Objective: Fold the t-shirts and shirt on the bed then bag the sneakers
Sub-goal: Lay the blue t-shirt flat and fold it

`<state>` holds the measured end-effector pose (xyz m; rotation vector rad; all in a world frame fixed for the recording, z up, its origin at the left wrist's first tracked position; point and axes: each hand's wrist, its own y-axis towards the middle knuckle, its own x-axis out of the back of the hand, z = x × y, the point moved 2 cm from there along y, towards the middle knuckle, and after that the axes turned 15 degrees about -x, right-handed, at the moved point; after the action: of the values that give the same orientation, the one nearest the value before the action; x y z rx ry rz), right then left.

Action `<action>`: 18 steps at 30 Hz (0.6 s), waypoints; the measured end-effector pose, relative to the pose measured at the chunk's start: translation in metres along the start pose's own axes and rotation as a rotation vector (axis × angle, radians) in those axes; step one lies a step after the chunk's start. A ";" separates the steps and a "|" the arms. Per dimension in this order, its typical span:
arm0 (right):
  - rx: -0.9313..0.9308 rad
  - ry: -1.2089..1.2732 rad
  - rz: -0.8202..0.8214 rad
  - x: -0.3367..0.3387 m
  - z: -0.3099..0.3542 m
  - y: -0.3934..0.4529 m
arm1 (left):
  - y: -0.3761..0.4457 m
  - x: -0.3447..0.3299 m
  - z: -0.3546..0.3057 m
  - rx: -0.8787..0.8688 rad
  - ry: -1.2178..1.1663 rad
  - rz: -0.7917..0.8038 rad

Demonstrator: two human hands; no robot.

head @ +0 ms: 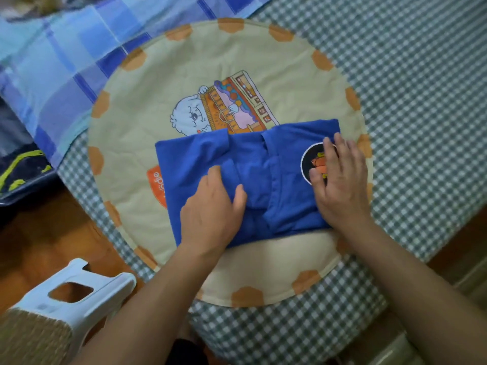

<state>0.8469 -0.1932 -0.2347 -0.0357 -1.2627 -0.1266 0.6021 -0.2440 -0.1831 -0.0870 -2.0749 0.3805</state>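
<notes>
I see a bed covered in green-and-white checked cloth (411, 83) filling most of the frame, its edges cut off at right and bottom. On it lies a round beige quilted mat with orange spots on its rim (189, 61); its cartoon print is partly hidden. A blue plaid sheet (52, 64) runs out of the upper left corner. At centre sits the partly folded blue cotton t-shirt (195, 159), covering an orange label I can't read fully. A white plastic stool (87, 293) is cropped lower left. My left hand (210, 209) presses flat on the t-shirt's middle, fingers relaxed. My right hand (340, 177) lies spread over its round black print, holding nothing.
</notes>
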 end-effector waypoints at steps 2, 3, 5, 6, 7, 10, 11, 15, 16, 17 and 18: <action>0.003 0.027 -0.002 -0.002 0.008 0.000 | 0.000 -0.005 -0.005 0.014 0.030 -0.003; 0.012 0.057 -0.005 -0.003 0.017 -0.001 | 0.002 -0.011 -0.010 0.004 0.087 0.037; 0.016 0.114 -0.007 -0.006 0.037 -0.003 | 0.008 -0.023 -0.017 -0.021 0.175 0.089; 0.007 0.132 0.000 -0.007 0.044 -0.004 | 0.009 -0.025 -0.017 -0.016 0.180 0.084; -0.010 0.145 0.011 -0.009 0.048 -0.006 | 0.010 -0.025 -0.015 0.004 0.154 0.068; -0.094 0.175 0.026 -0.010 0.045 -0.011 | 0.005 -0.014 -0.008 0.086 -0.005 -0.018; -0.121 0.176 0.022 -0.011 0.040 -0.014 | 0.003 -0.010 -0.009 0.078 -0.035 -0.041; -0.158 0.129 0.012 -0.014 0.024 -0.022 | 0.001 -0.021 -0.018 -0.129 0.027 0.076; -0.146 0.113 0.018 -0.014 0.022 -0.023 | 0.000 -0.028 -0.018 -0.184 0.069 0.141; -0.123 0.098 0.026 -0.013 0.021 -0.024 | 0.001 -0.033 -0.016 -0.226 0.112 0.191; -0.098 0.086 0.031 -0.012 0.021 -0.024 | 0.002 -0.035 -0.013 -0.251 0.143 0.203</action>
<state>0.8209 -0.2144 -0.2409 -0.1328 -1.1686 -0.1611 0.6309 -0.2467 -0.2064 -0.4649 -1.9677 0.2266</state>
